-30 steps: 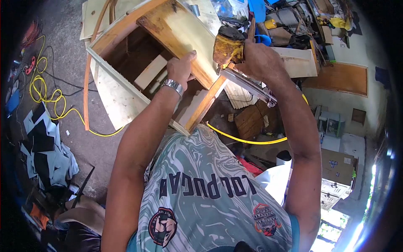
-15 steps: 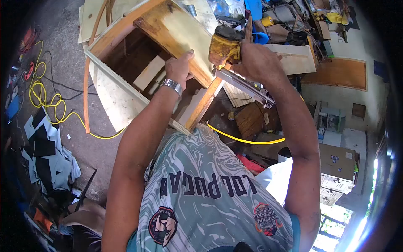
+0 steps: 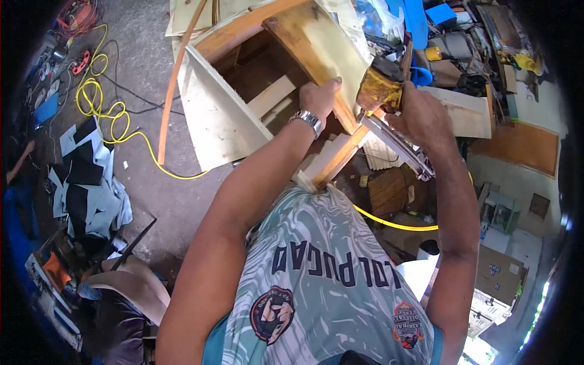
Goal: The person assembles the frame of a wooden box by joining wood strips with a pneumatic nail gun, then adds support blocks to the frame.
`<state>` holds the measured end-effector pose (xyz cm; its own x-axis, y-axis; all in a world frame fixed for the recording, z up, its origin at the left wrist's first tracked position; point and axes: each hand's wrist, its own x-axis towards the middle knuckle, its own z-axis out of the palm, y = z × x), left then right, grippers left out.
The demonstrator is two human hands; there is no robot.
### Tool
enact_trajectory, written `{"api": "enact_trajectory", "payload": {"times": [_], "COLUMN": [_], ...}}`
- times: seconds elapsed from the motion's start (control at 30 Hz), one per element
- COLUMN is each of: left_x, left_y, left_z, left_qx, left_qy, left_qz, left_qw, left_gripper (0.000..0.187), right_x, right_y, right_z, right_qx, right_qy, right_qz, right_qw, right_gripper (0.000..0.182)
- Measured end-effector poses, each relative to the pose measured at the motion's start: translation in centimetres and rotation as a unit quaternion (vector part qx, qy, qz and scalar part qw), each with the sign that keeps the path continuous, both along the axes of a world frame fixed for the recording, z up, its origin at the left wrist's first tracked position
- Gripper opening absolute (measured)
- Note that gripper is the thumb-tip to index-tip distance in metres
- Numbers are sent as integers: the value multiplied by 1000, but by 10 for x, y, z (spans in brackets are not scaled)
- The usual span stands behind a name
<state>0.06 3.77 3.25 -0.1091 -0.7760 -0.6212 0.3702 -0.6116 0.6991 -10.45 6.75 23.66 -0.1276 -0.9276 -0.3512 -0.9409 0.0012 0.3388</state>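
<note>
**Two hands on one joint: board braced, nailer set against it**

Two bare arms run up from a marbled green-and-white shirt (image 3: 328,286) toward a wooden box frame (image 3: 216,121) that stands on the concrete floor (image 3: 146,194).

The left hand (image 3: 317,97), a steel watch (image 3: 306,119) on its wrist, has its fingers curled over the edge of a slanted plywood board (image 3: 322,52) at the frame's open top, thumb side pressing the panel flat. It is closed on that board, not merely resting. The right hand (image 3: 420,112) is wrapped tight around the grip of a yellow nail gun (image 3: 380,88), whose long silver magazine (image 3: 398,146) trails down and back toward the body. The tool's nose sits at the board's lower corner, just beside the left fingertips, where the board meets an upright wooden rail (image 3: 337,158).

Against the views from a second and half a second ago, both grips are the same and the tool holds the same spot on the board. What differs is the framing: the head has swung, so the frame now sits further right and more floor shows. The joint looks held and lined up, judging by that steadiness.

Farther out, a yellow hose (image 3: 106,112) loops across the floor, grey fabric scraps (image 3: 91,182) lie left, and a cluttered workbench (image 3: 462,42) fills the top right.
</note>
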Motion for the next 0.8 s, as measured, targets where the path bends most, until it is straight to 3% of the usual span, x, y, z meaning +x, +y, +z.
{"api": "enact_trajectory", "payload": {"times": [0.13, 0.27, 0.37, 0.6, 0.8], "left_x": [0, -21, -14, -5, -4], "left_y": [0, -9, -11, -4, -6], "left_z": [6, -45, -32, -5, -5], "left_qx": [0, -35, 11, 30, 44], "left_qy": [8, 48, -32, 43, 13], "left_qz": [-5, 14, -34, -30, -55], "left_qw": [1000, 998, 999, 998, 997], "left_gripper": [54, 43, 44, 35, 33], "right_x": [4, -11, -15, -10, -5], "right_y": [3, -2, -2, 8, 13], "right_z": [4, 13, 17, 10, 3], "right_qx": [-5, 5, -11, 15, 14], "right_qy": [-4, 15, 32, -11, -17], "right_qz": [1, 19, 23, -4, -9], "right_qw": [1000, 1000, 999, 1000, 1000], "right_gripper": [54, 53, 48, 58, 49]}}
